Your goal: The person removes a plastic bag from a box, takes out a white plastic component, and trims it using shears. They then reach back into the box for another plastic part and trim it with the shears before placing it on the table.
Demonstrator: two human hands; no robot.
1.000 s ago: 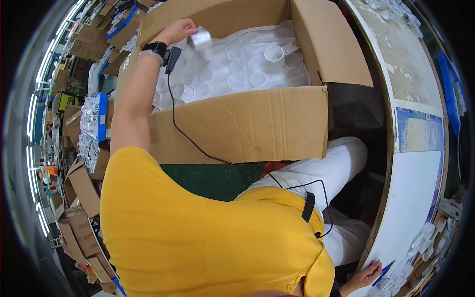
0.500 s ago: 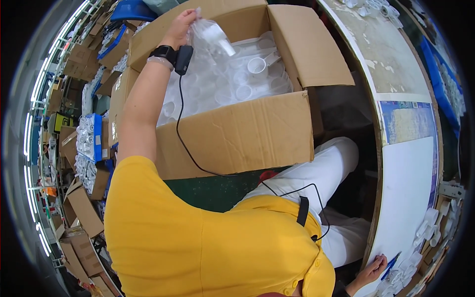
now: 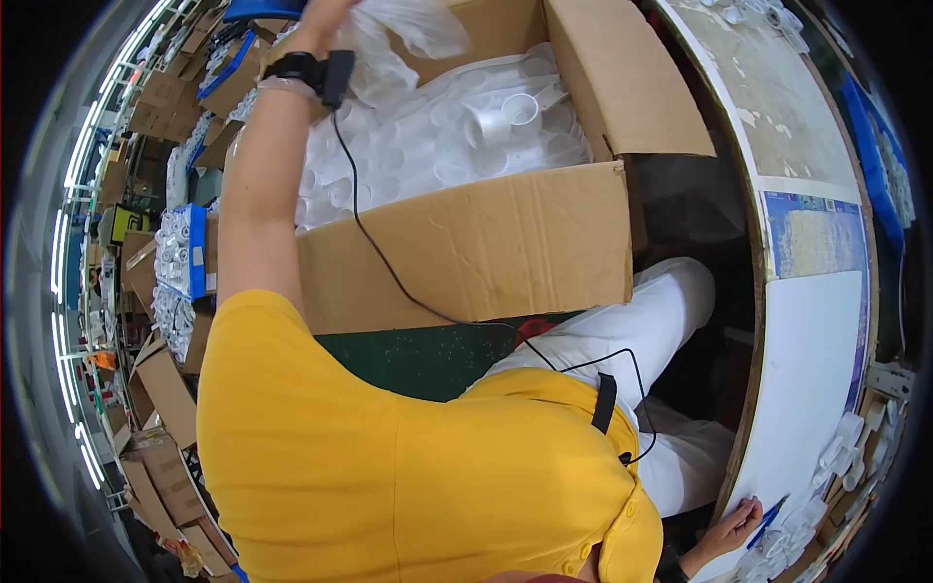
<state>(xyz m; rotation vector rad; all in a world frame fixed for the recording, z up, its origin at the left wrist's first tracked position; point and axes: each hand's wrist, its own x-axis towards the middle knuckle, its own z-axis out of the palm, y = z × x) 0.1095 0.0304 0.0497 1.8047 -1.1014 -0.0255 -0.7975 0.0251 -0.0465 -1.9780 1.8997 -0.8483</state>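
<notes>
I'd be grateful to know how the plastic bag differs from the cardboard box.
The plastic bag is whitish and translucent; the cardboard box is brown and opaque. The bag is limp, the box stiff. The bag is raised at the left hand; the box stands open.

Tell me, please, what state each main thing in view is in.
Cardboard box, open, right flap folded outward
Plastic bag, crumpled, held above the box
White cups, piled in the box
Left hand, gripping the bag, partly out of frame
Right hand, fingers curled
Pen, lying beside the right hand
Cable, slack
White board, lying flat
</notes>
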